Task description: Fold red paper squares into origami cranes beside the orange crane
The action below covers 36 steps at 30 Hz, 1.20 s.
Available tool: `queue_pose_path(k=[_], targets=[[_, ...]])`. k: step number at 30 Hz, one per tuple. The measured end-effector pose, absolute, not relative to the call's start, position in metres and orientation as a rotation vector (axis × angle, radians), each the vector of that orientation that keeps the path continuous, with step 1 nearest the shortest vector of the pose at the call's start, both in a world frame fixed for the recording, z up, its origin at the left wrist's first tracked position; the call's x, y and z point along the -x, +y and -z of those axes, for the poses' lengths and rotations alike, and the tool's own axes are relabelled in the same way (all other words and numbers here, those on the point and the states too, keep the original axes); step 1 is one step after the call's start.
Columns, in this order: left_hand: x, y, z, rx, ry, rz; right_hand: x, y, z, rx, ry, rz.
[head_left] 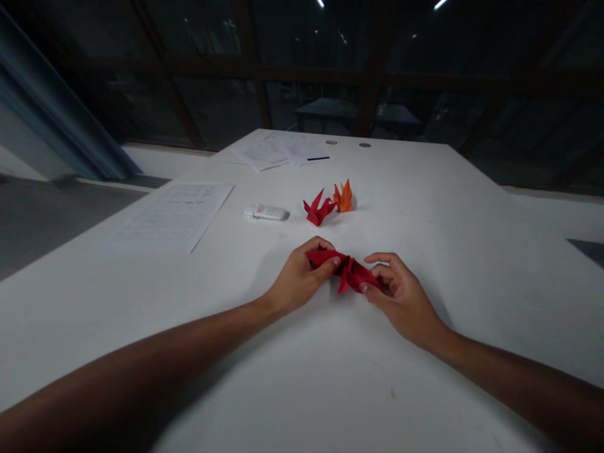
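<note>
1. Nearest to the held work, I see a red paper crane (318, 211) standing just beyond the left hand (302, 274), with an orange paper crane (345, 196) right behind it; from my view I cannot tell whether the two touch. They take up the space directly ahead of the fingers.
2. Left of the cranes I have a small white tube (267, 212) lying flat, its print too small for me to read, and farther left a printed sheet (174, 214).
3. Toward the far edge of the white table (302, 377) I make out overlapping papers (271, 151), a thin dark strip (319, 158) on them, and two round discs (365, 145).
4. The folded red paper (358, 275) is between both hands, before the cranes.
5. I see the left forearm slanting in from the lower left; thumb on top, fingers curled behind, pinching the paper's left end.
6. The right forearm enters from the lower right. The right hand (401, 299) pinches the right end, thumb on the near side; its index finger curves out above, seemingly off the paper.
</note>
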State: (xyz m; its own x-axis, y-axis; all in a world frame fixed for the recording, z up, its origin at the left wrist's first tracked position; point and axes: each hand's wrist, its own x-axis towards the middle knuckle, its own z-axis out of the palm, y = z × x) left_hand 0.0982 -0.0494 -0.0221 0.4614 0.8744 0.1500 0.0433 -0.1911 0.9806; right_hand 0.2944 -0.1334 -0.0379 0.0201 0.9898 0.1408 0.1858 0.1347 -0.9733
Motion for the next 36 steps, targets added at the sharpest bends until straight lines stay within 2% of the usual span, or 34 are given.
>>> queue_pose_path(k=[6, 21, 36], targets=[[-0.099, -0.044, 0.027, -1.374, 0.862, -1.05, -0.298, -0.128, 0.039, 1.209, -1.267, -1.01], [-0.1, -0.045, 0.024, -1.348, 0.875, -1.037, -0.301, -0.124, 0.035, 1.276, -1.142, -1.007], [-0.098, -0.046, 0.021, -1.347, 0.83, -0.985, -0.307, -0.114, 0.032, 1.121, -0.749, -1.214]])
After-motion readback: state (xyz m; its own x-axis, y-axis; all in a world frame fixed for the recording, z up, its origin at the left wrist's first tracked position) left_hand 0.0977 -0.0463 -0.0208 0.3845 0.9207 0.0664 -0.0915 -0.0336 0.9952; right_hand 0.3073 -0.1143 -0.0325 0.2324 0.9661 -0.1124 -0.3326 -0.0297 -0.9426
